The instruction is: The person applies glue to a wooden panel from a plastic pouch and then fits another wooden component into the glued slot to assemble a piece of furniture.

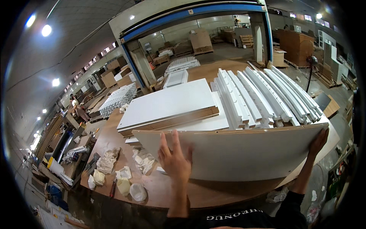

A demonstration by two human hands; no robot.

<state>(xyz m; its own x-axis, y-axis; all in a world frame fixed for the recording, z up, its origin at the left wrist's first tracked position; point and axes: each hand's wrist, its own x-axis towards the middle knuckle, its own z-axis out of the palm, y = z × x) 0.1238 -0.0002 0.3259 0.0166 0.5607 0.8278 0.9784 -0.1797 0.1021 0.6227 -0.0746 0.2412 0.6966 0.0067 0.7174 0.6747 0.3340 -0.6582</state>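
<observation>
I hold a large white panel tilted up on edge in front of me, above the brown workbench. My left hand lies flat against its near face toward the left end, fingers spread. At the panel's right end my right hand grips the edge. Behind the panel lies a stack of white boards with wood-coloured edges.
Several long white slats lie in rows at the right of the bench. Crumpled rags and white lumps sit at the bench's left front. A person stands far left. Pallets, cartons and a fan stand beyond.
</observation>
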